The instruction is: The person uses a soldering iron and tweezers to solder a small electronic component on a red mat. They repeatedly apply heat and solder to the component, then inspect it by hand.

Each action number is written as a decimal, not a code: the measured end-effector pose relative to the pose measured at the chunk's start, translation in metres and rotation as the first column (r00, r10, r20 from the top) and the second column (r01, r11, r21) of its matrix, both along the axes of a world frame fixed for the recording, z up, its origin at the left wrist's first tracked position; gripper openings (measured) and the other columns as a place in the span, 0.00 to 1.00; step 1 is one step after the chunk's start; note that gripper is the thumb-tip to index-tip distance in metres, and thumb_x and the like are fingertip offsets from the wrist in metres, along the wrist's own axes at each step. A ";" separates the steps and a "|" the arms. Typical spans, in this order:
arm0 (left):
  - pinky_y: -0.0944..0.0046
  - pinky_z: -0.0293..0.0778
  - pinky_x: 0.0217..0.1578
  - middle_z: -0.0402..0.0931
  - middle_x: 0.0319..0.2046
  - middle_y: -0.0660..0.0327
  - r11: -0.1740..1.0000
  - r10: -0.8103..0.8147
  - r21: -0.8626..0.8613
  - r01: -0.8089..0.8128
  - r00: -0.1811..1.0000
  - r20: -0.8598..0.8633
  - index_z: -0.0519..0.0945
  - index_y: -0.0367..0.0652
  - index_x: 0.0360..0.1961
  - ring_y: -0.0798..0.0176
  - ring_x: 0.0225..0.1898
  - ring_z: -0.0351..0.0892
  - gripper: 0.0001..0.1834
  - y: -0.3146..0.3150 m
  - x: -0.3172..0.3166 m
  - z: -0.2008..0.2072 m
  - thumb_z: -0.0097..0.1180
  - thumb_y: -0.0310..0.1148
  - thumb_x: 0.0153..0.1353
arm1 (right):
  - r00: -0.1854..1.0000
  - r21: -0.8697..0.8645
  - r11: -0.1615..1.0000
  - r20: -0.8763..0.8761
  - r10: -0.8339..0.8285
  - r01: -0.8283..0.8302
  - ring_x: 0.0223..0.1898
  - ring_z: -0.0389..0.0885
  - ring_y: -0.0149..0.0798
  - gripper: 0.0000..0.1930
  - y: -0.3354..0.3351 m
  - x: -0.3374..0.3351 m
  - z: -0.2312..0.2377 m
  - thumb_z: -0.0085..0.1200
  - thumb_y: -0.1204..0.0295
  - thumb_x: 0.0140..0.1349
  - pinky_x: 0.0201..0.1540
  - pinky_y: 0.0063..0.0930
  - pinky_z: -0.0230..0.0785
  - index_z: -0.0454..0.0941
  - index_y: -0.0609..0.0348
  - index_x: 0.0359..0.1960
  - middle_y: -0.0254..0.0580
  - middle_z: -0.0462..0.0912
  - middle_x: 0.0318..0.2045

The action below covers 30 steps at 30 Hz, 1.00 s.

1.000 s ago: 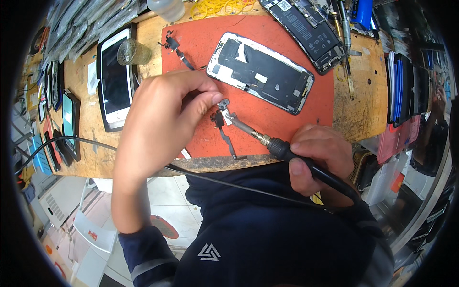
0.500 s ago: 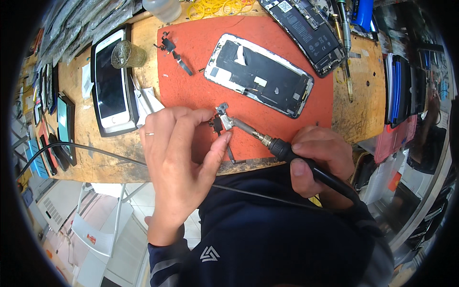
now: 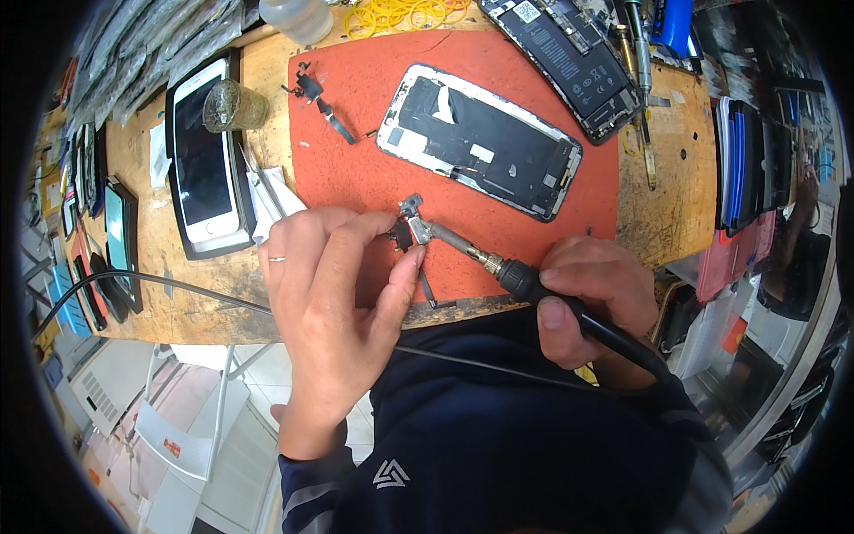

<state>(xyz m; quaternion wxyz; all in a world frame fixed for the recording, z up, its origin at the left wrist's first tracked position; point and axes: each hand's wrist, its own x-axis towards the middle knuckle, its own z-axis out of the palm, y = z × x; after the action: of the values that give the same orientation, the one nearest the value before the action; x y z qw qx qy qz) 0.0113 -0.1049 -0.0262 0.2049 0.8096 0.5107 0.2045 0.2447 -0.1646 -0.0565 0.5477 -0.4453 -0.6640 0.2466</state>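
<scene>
Between thumb and fingertips, my left hand [image 3: 334,294] pinches a small phone flex cable part [image 3: 403,233], black with a silvery metal piece, over the red mat [image 3: 498,258]. A dark ribbon hangs from it toward the mat's near edge. My right hand [image 3: 600,298] is closed around the black handle of a soldering iron [image 3: 516,278]. The iron's metal tip touches or nearly touches the silvery piece; the exact contact is too small to tell. Beyond them lies a detached phone screen [image 3: 485,142], its dark inner side up. A second black flex cable [image 3: 322,102] rests at the mat's far left.
An opened phone body [image 3: 574,67] lies at the far right beside screwdrivers [image 3: 640,71]. On the left are a white phone [image 3: 205,160], a cloudy cup [image 3: 235,107] and tweezers [image 3: 265,182]. Yellow rubber bands [image 3: 400,13] lie at the back. A cord [image 3: 178,283] crosses the table's near edge.
The view has shifted slightly. Both hands keep their grips, and the iron's tip stays at the silvery piece of the flex cable part.
</scene>
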 end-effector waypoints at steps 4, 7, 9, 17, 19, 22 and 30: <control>0.54 0.65 0.46 0.77 0.39 0.59 1.000 0.004 0.003 -0.004 1.000 0.001 0.85 0.43 0.44 0.53 0.44 0.74 0.18 -0.001 0.000 0.000 0.76 0.30 0.52 | 1.000 -0.006 1.000 -0.002 0.003 -0.003 0.18 0.83 0.40 0.10 0.000 0.000 0.000 0.65 0.76 0.57 0.21 0.29 0.75 0.79 0.66 0.37 0.45 0.82 0.20; 0.54 0.65 0.46 0.77 0.39 0.59 1.000 0.005 0.013 -0.005 1.000 0.001 0.85 0.43 0.44 0.53 0.43 0.74 0.18 -0.001 0.000 -0.001 0.76 0.31 0.52 | 1.000 -0.006 1.000 0.002 -0.003 0.003 0.18 0.83 0.40 0.10 -0.001 0.000 0.000 0.65 0.76 0.56 0.21 0.29 0.75 0.79 0.66 0.37 0.45 0.82 0.20; 0.54 0.65 0.46 0.78 0.39 0.59 1.000 0.003 0.017 -0.002 1.000 -0.008 0.85 0.43 0.44 0.53 0.43 0.74 0.18 -0.001 0.000 -0.001 0.76 0.31 0.52 | 1.000 -0.009 1.000 0.008 -0.005 0.005 0.18 0.83 0.40 0.10 -0.001 0.000 0.000 0.65 0.76 0.56 0.21 0.29 0.75 0.79 0.66 0.37 0.45 0.82 0.20; 0.58 0.68 0.44 0.79 0.36 0.58 1.000 -0.012 0.018 0.012 0.999 0.042 0.85 0.40 0.43 0.54 0.40 0.76 0.11 0.004 -0.001 0.003 0.71 0.27 0.58 | 1.000 -0.016 1.000 -0.021 -0.014 0.014 0.18 0.84 0.40 0.10 -0.002 -0.001 0.000 0.65 0.76 0.55 0.21 0.29 0.75 0.79 0.65 0.36 0.44 0.82 0.20; 0.63 0.72 0.44 0.80 0.36 0.56 0.999 0.011 -0.032 -0.007 0.993 0.118 0.85 0.35 0.41 0.58 0.39 0.79 0.06 0.012 -0.002 0.005 0.66 0.23 0.63 | 1.000 -0.010 1.000 -0.005 -0.014 0.014 0.18 0.83 0.40 0.10 -0.002 -0.001 0.000 0.65 0.76 0.55 0.21 0.29 0.75 0.79 0.65 0.36 0.45 0.83 0.21; 0.68 0.74 0.37 0.84 0.33 0.57 0.963 0.138 -0.259 -0.080 0.967 0.213 0.84 0.32 0.40 0.68 0.33 0.81 0.05 0.023 -0.001 0.011 0.66 0.22 0.66 | 1.000 -0.007 1.000 0.009 -0.014 0.014 0.18 0.84 0.41 0.10 -0.002 -0.001 0.001 0.65 0.76 0.55 0.21 0.29 0.75 0.79 0.65 0.36 0.45 0.83 0.21; 0.67 0.76 0.32 0.84 0.27 0.57 0.924 -0.191 -0.315 0.219 0.975 0.118 0.84 0.31 0.36 0.69 0.28 0.83 0.06 0.068 0.004 0.017 0.70 0.21 0.60 | 1.000 -0.009 1.000 0.002 -0.013 0.013 0.19 0.84 0.41 0.10 -0.001 -0.001 0.002 0.65 0.77 0.55 0.22 0.30 0.75 0.79 0.65 0.36 0.44 0.82 0.21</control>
<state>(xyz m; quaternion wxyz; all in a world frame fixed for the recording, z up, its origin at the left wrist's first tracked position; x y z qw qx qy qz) 0.0149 -0.0370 -0.0093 0.3775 0.8041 0.4408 0.1289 0.2440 -0.1656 -0.0550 0.5466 -0.4525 -0.6605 0.2456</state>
